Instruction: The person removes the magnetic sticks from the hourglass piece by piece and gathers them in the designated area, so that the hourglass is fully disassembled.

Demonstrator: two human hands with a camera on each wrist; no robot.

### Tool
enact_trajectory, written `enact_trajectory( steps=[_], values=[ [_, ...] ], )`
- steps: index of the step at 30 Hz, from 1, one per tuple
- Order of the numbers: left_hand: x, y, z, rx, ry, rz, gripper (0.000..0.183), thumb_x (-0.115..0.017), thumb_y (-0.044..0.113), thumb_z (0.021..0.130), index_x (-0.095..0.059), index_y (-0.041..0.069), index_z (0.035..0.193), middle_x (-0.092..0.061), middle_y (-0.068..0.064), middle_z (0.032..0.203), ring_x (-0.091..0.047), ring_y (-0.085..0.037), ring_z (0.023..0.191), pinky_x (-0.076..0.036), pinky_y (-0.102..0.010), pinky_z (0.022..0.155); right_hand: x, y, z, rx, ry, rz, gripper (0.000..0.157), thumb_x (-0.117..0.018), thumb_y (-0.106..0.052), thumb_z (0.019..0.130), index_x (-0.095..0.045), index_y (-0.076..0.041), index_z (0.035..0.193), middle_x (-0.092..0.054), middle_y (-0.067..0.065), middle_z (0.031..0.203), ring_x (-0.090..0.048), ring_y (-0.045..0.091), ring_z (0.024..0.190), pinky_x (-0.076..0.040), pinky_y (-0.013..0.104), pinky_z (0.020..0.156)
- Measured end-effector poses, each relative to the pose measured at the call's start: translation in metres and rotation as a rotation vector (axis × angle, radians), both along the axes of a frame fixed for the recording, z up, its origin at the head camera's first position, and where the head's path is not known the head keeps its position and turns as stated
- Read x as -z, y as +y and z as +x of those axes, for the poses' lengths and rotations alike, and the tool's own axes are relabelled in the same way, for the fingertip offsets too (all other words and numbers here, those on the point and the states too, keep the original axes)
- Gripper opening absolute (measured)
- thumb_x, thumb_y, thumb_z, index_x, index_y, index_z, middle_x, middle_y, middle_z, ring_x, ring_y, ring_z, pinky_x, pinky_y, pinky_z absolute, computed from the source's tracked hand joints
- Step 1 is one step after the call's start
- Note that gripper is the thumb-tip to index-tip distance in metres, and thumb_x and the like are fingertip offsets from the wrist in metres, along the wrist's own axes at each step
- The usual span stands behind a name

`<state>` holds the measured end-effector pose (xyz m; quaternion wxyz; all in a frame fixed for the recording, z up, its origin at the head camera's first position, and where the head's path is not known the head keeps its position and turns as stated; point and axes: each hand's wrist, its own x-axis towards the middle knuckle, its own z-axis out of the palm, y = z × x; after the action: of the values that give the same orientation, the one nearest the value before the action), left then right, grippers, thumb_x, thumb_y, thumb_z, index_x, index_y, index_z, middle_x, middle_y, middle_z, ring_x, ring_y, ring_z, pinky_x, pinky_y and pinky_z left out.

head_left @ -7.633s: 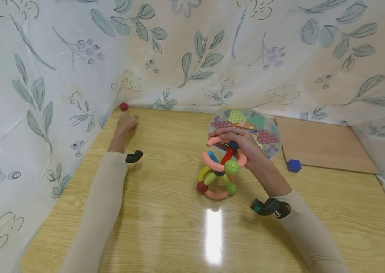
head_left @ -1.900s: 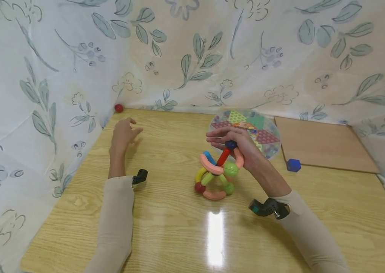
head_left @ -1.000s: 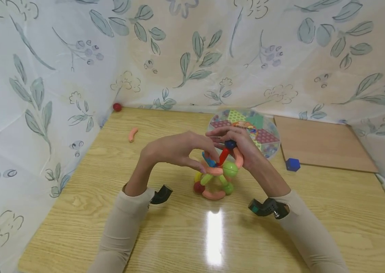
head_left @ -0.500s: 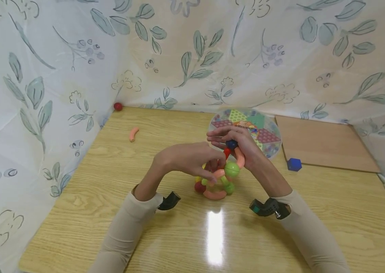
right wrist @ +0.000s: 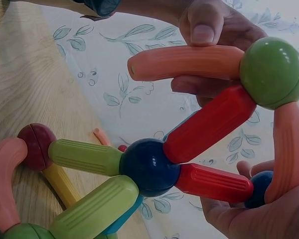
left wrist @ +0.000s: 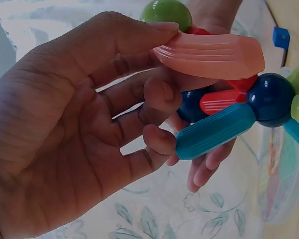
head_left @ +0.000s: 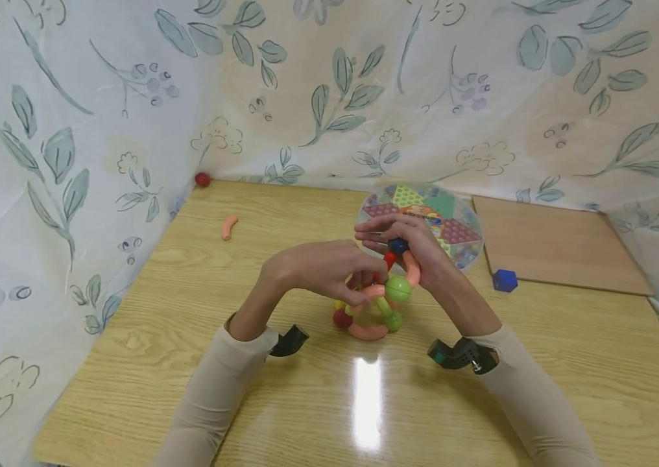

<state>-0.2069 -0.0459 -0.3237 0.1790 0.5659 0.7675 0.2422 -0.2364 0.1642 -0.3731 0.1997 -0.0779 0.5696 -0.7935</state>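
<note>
One rod-and-ball structure [head_left: 384,306] stands near the middle of the table [head_left: 283,402] in the head view, with the left hand [head_left: 326,269] and the right hand [head_left: 419,245] both on it. Three curved pink rods belong to it: an upper rod [head_left: 373,291] pinched by the left hand, a side rod [head_left: 412,268] and a base rod [head_left: 368,333]. The right hand grasps a navy ball [head_left: 397,246] at the top. The left hand hides part of the structure's middle. One loose pink rod [head_left: 229,227] lies towards the back left corner; one red ball [head_left: 202,179] sits at that corner. One wooden board [head_left: 563,243] fills the back right; one blue block [head_left: 504,281] covers its near left corner. One round game board [head_left: 446,209] lies by the back edge, partly behind the right hand; whether the coloured dots round its clear rim are pieces inside, I cannot tell.

The left wrist view shows thumb and forefinger on the upper rod, two red rods [left wrist: 222,101] and, at the little finger, a teal rod [left wrist: 217,131]; contact there is unclear.

The right wrist view shows two light-green rods [right wrist: 87,157], one yellow rod [right wrist: 62,185], and the upper rod joined to a large green ball [right wrist: 272,73], its other end free.
</note>
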Motion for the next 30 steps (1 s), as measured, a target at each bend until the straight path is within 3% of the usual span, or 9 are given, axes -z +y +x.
enact_trajectory(
  steps=[6, 10, 18, 21, 25, 28, 30],
  values=[
    [0.001, -0.002, -0.001, -0.005, 0.035, -0.002, 0.011, -0.061, 0.017, 0.104, -0.070, 0.012, 0.109, -0.064, 0.002, 0.082, -0.056, -0.005, 0.071, -0.048, -0.020, 0.072, 0.001, 0.000, 0.001, -0.004, -0.001, -0.016, 0.037, -0.038, 0.006, 0.103, -0.073, -0.004, 0.107, -0.079, 0.007, 0.112, -0.077, 0.021, 0.107, -0.059, 0.033, 0.101],
    [-0.001, -0.004, -0.001, -0.033, 0.019, -0.020, 0.025, -0.062, 0.015, 0.102, -0.068, 0.014, 0.126, -0.063, 0.003, 0.081, -0.055, -0.005, 0.070, -0.047, -0.020, 0.071, 0.001, 0.001, 0.001, -0.006, -0.016, -0.022, 0.037, -0.038, 0.006, 0.103, -0.073, -0.004, 0.108, -0.079, 0.007, 0.113, -0.078, 0.021, 0.107, -0.060, 0.032, 0.099],
    [-0.006, -0.012, -0.003, -0.076, -0.010, 0.002, 0.020, -0.052, 0.011, 0.107, -0.064, 0.008, 0.122, -0.062, 0.001, 0.071, -0.055, -0.004, 0.062, -0.044, -0.021, 0.069, 0.000, 0.001, 0.001, 0.012, -0.022, -0.019, 0.040, -0.037, 0.007, 0.103, -0.074, -0.006, 0.103, -0.079, 0.006, 0.110, -0.077, 0.021, 0.108, -0.064, 0.031, 0.085],
    [-0.009, -0.019, -0.004, -0.133, -0.018, 0.022, 0.024, -0.049, 0.013, 0.109, -0.064, 0.009, 0.127, -0.069, -0.001, 0.085, -0.057, -0.006, 0.061, -0.047, -0.023, 0.070, -0.001, 0.000, 0.000, 0.033, -0.026, 0.009, 0.041, -0.037, 0.007, 0.102, -0.075, -0.008, 0.100, -0.078, 0.004, 0.111, -0.076, 0.020, 0.107, -0.063, 0.030, 0.084],
    [-0.012, -0.029, -0.008, -0.262, -0.021, 0.094, 0.029, -0.047, 0.016, 0.108, -0.065, 0.011, 0.131, -0.066, -0.002, 0.088, -0.058, -0.012, 0.060, -0.048, -0.028, 0.066, -0.001, 0.000, 0.001, 0.060, -0.025, 0.051, 0.041, -0.038, 0.006, 0.101, -0.075, -0.011, 0.096, -0.067, 0.004, 0.118, -0.073, 0.020, 0.102, -0.062, 0.029, 0.091],
    [-0.012, -0.038, -0.013, -0.342, 0.038, 0.161, 0.029, -0.055, 0.021, 0.107, -0.066, 0.010, 0.131, -0.061, -0.002, 0.081, -0.057, -0.016, 0.067, -0.045, -0.029, 0.067, -0.001, -0.001, 0.001, 0.051, -0.029, 0.027, 0.040, -0.038, 0.006, 0.102, -0.076, -0.009, 0.098, -0.067, 0.006, 0.119, -0.076, 0.021, 0.102, -0.061, 0.031, 0.097],
    [-0.011, -0.045, -0.017, -0.379, 0.093, 0.192, 0.030, -0.061, 0.023, 0.105, -0.066, 0.010, 0.131, -0.062, -0.001, 0.086, -0.057, -0.017, 0.073, -0.045, -0.029, 0.069, -0.001, 0.000, 0.000, 0.034, -0.025, 0.006, 0.039, -0.038, 0.006, 0.103, -0.075, -0.006, 0.102, -0.073, 0.007, 0.117, -0.078, 0.022, 0.104, -0.060, 0.034, 0.099]
  ],
)
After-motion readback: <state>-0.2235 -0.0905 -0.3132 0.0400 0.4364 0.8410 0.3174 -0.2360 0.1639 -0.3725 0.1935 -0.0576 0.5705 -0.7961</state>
